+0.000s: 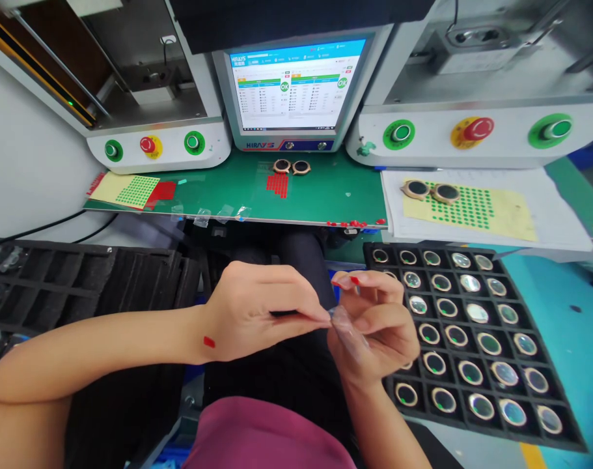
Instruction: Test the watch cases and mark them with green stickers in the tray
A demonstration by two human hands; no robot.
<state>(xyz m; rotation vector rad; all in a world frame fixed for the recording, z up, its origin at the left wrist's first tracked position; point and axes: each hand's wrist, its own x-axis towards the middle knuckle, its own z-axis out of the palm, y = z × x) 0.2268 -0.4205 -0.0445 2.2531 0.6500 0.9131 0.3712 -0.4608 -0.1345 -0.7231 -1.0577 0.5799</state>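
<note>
My left hand [262,309] is closed, its thumb and index finger pinching the edge of a small clear plastic film [349,332]. My right hand [381,319] curls around the other side of that film, which lies over its palm near the thumb. Red bits [355,280] stick to the right fingertips. A red sticker [209,341] sits on my left wrist. Both hands are over my lap, in front of the green bench [325,195]. To the right, a black divided tray [472,384] holds many round watch cases [491,343], several with green dots.
On the bench lie two watch cases [301,168], red stickers [277,185] and film scraps [202,217]. Yellow sheets of green dots [137,190] lie at both sides. A monitor [296,98] stands between machines with red stop buttons [478,129]. Black trays [144,273] are stacked left.
</note>
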